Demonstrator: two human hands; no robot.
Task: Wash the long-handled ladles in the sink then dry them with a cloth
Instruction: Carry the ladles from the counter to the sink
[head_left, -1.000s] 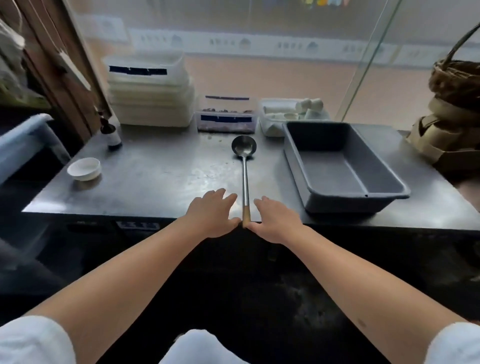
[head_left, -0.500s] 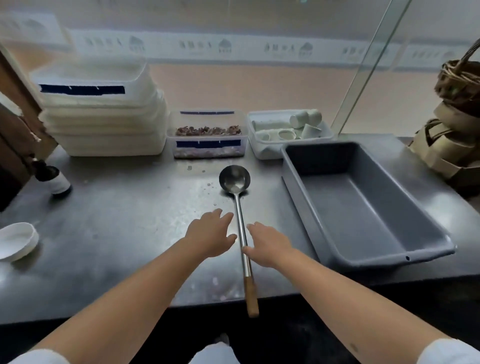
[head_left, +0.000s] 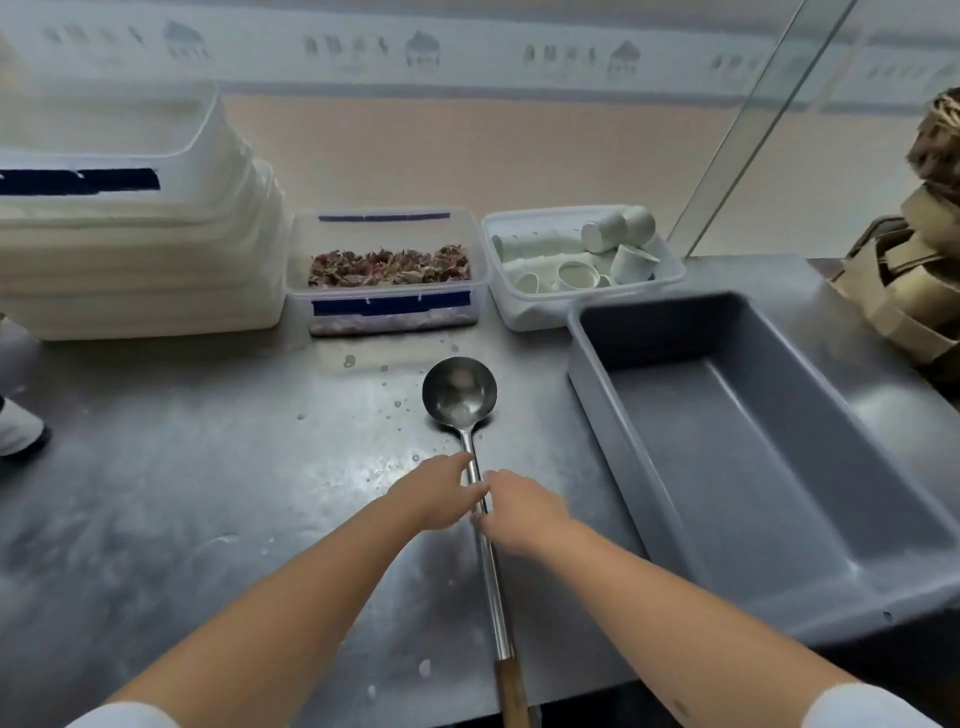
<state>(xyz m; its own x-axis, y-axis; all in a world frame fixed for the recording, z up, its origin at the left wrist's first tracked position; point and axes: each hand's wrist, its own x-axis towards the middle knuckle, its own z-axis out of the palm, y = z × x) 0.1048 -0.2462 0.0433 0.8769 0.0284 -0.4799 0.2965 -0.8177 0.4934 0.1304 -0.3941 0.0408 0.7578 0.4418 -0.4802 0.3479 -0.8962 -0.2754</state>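
One long-handled steel ladle (head_left: 460, 395) lies on the wet steel counter (head_left: 208, 493). Its bowl points away from me and its wooden grip end hangs over the near edge. My left hand (head_left: 439, 491) and my right hand (head_left: 522, 512) flank the upper shaft, just below the bowl. Fingertips of both hands touch the shaft from either side. The ladle still rests flat on the counter. No sink and no cloth are in view.
An empty grey plastic bin (head_left: 727, 441) stands right of the ladle. Along the back are a stack of white containers (head_left: 130, 249), a clear tub of dried petals (head_left: 387, 270) and a tub of white cups (head_left: 582, 260). A woven basket (head_left: 937, 150) stands far right.
I have come closer to the counter. Both hands moved up the handle from the wooden end towards the bowl and closed in until their fingers touch the shaft.
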